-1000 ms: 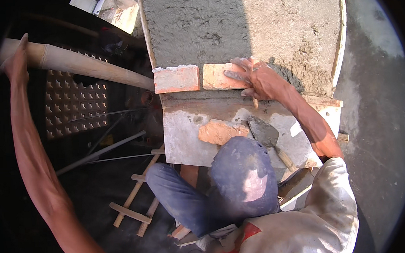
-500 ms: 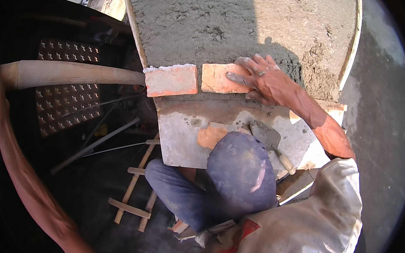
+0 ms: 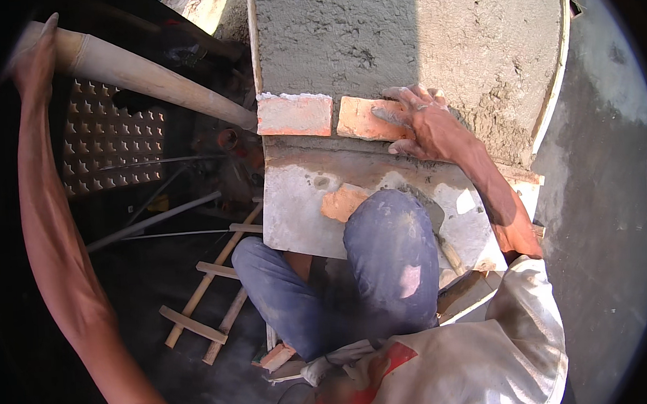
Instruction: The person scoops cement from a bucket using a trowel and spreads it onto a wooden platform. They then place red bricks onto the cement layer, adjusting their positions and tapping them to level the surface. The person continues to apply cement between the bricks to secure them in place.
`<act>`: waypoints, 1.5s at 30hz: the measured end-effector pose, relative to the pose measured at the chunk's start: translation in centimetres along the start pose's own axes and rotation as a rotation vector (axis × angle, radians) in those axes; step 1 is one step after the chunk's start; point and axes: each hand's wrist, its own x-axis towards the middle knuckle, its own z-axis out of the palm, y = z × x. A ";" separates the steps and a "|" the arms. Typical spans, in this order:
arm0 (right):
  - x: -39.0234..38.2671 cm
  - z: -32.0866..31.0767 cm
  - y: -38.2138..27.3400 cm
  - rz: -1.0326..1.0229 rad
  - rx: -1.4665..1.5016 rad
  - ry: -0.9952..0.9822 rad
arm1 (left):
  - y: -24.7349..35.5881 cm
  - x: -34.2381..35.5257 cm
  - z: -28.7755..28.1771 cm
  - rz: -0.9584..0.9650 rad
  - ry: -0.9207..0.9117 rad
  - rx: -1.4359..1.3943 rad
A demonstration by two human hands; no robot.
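Note:
My left hand (image 3: 34, 63) grips a thick pale pole (image 3: 134, 73) at the upper left. My right hand (image 3: 429, 123) is closed over the right end of an orange brick (image 3: 363, 116), its fingers dusted with grey. That brick lies at the lower edge of a wet grey mortar slope (image 3: 329, 33), with a narrow gap separating it from a mortar-edged brick (image 3: 294, 116) to its left. Below them, a broken brick piece (image 3: 338, 201) and a trowel (image 3: 449, 252) lie on a pale board (image 3: 294, 203), both partly hidden by my knee.
A wooden ladder (image 3: 192, 322) stands below on the left beside a dark drop, near metal bars (image 3: 152, 216) and a wall with star-shaped openings (image 3: 111, 132). A grey concrete surface (image 3: 593, 188) runs down the right. A brick fragment (image 3: 277, 356) sits beside my legs.
The view has shifted, moving the whole scene about in the picture. My right hand stays on the right brick with slightly shifted fingers, and my left hand stays on the pole.

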 end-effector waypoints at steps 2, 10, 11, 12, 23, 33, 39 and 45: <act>-1.9 -2.8 -2.6 -0.127 0.520 0.177 | 0.5 -0.2 0.2 0.073 0.085 0.141; -10.1 -4.9 -19.9 -0.466 0.269 -0.028 | 5.7 -14.8 -3.5 -0.100 -0.297 -0.855; -10.3 -4.4 -20.4 -0.376 0.029 -0.148 | 5.8 -20.0 -3.4 -0.046 -0.248 -0.843; -10.5 -3.9 -20.9 -0.308 -0.186 -0.252 | 5.2 -25.6 -3.3 0.055 -0.351 -0.882; -12.6 -2.8 -23.6 -0.248 -0.147 0.092 | -2.1 -86.3 -9.9 -0.839 -1.436 -0.403; -11.4 -2.1 -25.9 -0.260 -0.268 -0.013 | 0.2 -108.3 -14.6 -0.507 -1.461 0.335; -12.4 -2.2 -26.0 -0.282 -0.232 0.049 | -2.4 -108.0 -14.9 -0.108 -1.605 0.259; -13.7 -0.9 -25.3 -0.376 0.090 0.075 | -6.0 -96.7 -19.5 -0.681 -1.531 -0.025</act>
